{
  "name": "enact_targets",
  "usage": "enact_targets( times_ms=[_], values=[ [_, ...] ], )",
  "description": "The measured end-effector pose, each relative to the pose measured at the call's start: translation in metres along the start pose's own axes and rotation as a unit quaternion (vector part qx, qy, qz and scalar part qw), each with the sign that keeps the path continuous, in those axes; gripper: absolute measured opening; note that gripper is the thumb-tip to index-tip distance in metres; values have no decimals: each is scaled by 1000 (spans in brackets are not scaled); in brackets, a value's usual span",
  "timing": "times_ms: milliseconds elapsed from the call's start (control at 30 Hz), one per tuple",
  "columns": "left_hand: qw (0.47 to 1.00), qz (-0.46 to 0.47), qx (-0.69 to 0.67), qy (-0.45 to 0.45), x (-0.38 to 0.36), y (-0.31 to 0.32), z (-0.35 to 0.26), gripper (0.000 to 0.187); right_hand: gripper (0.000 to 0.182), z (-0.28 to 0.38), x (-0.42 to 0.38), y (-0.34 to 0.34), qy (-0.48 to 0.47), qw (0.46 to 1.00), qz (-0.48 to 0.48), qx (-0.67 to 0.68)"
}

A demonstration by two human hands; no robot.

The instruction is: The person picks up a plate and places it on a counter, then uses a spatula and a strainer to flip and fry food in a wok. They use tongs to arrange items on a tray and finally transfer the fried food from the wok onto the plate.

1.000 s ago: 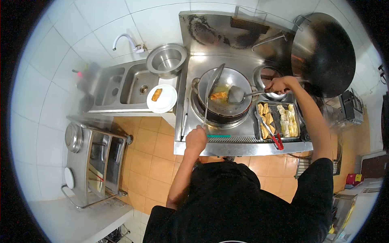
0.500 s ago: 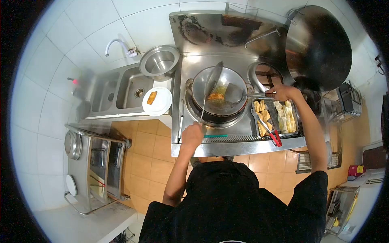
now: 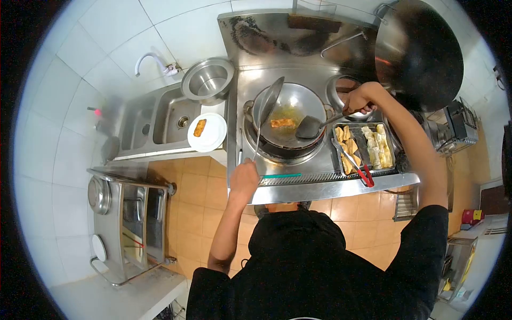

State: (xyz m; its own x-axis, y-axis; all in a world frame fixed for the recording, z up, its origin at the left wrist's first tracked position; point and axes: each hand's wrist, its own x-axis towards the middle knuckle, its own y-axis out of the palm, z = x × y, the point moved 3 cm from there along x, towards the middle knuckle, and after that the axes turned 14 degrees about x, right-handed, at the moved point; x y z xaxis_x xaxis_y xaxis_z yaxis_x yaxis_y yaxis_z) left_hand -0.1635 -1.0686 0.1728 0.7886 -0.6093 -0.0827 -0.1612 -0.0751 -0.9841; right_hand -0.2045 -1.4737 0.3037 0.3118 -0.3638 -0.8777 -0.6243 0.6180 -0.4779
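My left hand (image 3: pixel 244 182) is closed round the long thin handle of a wide, shallow-headed skimmer (image 3: pixel 271 101). Its head is tilted over the left side of the wok (image 3: pixel 302 98). In the oil at the wok's bottom lies a golden-brown fried piece (image 3: pixel 283 123). A spatula (image 3: pixel 309 127) is gripped by its handle in my right hand (image 3: pixel 362 100), with the blade inside the wok, right of the fried piece. Below that hand, a metal tray (image 3: pixel 358 169) holds folded golden pieces and paler ones, with red-tipped tongs (image 3: pixel 354 164) lying across it.
Left of the stove a white plate (image 3: pixel 215 140) carries one fried piece (image 3: pixel 200 128). A metal pot (image 3: pixel 205 82) stands at the sink (image 3: pixel 173 120). A large dark wok (image 3: pixel 421 58) leans at the back right. A steel cart (image 3: pixel 114 213) stands at the left.
The spatula blade has shifted right, away from the fried piece, and my right hand has risen. The skimmer head has moved left, leaving the fried piece uncovered in the oil.
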Motion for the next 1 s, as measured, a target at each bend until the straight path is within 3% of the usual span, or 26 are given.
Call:
enact_targets(
  times_ms=[200,333,400,500,800,867,1000],
  values=[
    [997,-32,27,60,34,-16,5,25,50,0,23,2,59,992,101,44],
    [992,-17,60,110,53,-23,5,22,49,3,11,39,-49,989,67,122],
    [989,-23,67,131,57,-28,5,21,49,-1,14,54,-118,988,-26,92],
    [986,45,91,130,67,-26,8,22,48,-14,21,62,-140,983,-25,116],
    [984,135,-65,100,86,2,35,38,46,-21,-26,40,-180,967,-103,147],
    [931,263,-250,38,81,14,39,33,44,-23,-31,35,-163,963,-116,180],
    [878,319,-356,-9,71,30,40,27,42,-41,-33,28,-240,945,-183,127]
  ],
)
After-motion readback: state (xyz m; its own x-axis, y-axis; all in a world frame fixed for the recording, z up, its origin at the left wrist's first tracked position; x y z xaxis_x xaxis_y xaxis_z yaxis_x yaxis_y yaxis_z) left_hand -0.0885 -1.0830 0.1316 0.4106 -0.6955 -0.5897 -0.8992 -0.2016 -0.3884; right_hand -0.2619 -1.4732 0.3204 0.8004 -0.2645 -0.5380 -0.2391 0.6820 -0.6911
